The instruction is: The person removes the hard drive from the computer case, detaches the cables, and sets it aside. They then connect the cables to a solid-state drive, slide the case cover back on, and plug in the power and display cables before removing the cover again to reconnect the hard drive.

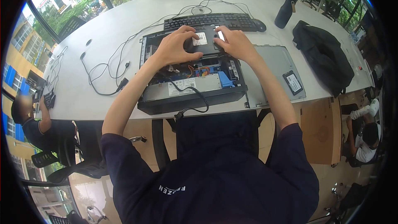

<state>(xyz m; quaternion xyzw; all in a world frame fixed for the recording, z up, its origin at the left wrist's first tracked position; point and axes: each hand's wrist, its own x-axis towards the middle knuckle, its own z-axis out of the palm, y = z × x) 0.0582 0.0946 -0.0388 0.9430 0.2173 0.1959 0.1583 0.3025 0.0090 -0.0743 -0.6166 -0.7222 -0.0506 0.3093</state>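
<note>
Black metal forms one opened computer case (166, 103), lying at the middle of the worktop's (132, 14) near edge. One dark module (209, 46) with a white label is in its far half, and both hands are on it. The left hand (176, 46) has thumb and fingers spread over its left side; the right hand (234, 43) bends over its right end. Whether either grip is grasping the module firmly or only resting there, I cannot tell. One blue plastic piece (226, 79) shows in the case's near half, and one black cable (203, 96) loops over its near side.

Toward the worktop's near right corner, one flat metal panel (278, 60) carries one small labelled drive (293, 83). Nearer the far edge are one keyboard (232, 20), one mouse (260, 25) and one bottle (285, 12). One black bag (323, 52) lies along the right edge. Toward the left edge, one dark plug (122, 84) ends a cable, and one other person (35, 116) sits by that edge
</note>
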